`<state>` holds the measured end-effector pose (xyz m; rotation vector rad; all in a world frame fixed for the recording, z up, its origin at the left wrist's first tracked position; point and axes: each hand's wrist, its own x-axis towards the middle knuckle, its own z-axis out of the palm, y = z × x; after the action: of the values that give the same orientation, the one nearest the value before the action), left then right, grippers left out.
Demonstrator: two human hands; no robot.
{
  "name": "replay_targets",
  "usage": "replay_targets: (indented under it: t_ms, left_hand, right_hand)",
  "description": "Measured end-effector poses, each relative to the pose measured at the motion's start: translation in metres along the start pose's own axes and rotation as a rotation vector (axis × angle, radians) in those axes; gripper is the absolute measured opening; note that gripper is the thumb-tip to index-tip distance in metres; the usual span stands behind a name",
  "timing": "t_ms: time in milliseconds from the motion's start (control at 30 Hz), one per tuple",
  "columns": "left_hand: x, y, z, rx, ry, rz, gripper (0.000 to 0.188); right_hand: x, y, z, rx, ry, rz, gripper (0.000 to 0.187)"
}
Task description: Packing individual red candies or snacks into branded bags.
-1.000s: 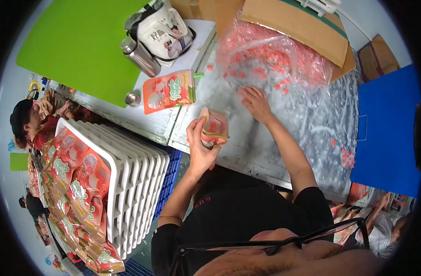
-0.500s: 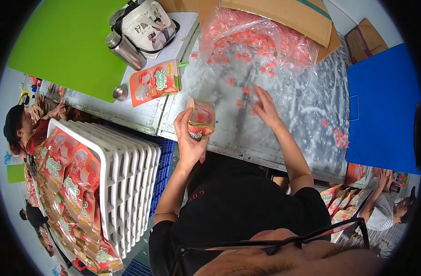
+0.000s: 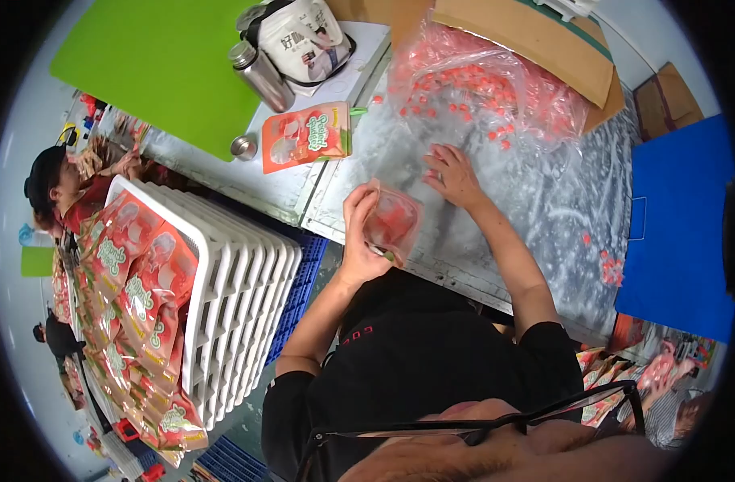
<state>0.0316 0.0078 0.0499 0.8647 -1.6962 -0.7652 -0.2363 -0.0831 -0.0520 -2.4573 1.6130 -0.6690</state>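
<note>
My left hand (image 3: 362, 239) grips a pouch (image 3: 395, 218) above the near edge of the metal table (image 3: 536, 193). The pouch looks pink and see-through on the side facing up; what lies inside is blurred. To its right, my right hand (image 3: 456, 178) hovers low over the tabletop, fingers bent and apart, with nothing I can make out in them. Beyond it, small red wrapped pieces (image 3: 464, 84) lie in and around a large clear plastic bag (image 3: 536, 88). A printed red pouch (image 3: 307, 138) lies flat to the left.
White stacked crates (image 3: 247, 305) topped with filled pouches (image 3: 134, 297) stand at my left. A steel flask (image 3: 263, 79), its cap (image 3: 243, 148) and a white bag (image 3: 303, 40) sit behind. A cardboard box (image 3: 528, 44) and blue panel (image 3: 677, 233) border the table. Other people work on both sides.
My left hand has turned the pouch, so its clear side shows. The loose red pieces near my right hand no longer show. My view has shifted, moving the scene rightward.
</note>
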Motion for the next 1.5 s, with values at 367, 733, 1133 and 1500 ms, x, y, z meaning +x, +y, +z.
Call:
replay_targets:
  t_ms: [367,733,1133,1500]
  left_hand:
    - [-0.014,-0.017,0.022,0.022,0.033,0.121,0.102]
    - [-0.011,-0.012,0.015,0.038,0.06,0.3,0.112]
    - [-0.004,-0.001,0.027,0.172,-0.012,0.066,0.119]
    - [0.002,0.006,0.046,0.2,0.069,0.017,0.124]
  right_hand:
    - [-0.027,-0.012,-0.011,0.037,0.305,0.039,0.01]
    - [-0.024,-0.041,-0.058,0.729,0.347,0.396,0.017]
    - [0.0,-0.16,-0.2,0.22,-0.138,-0.079,0.028]
    - [0.018,-0.17,-0.147,0.77,0.255,-0.048,0.028]
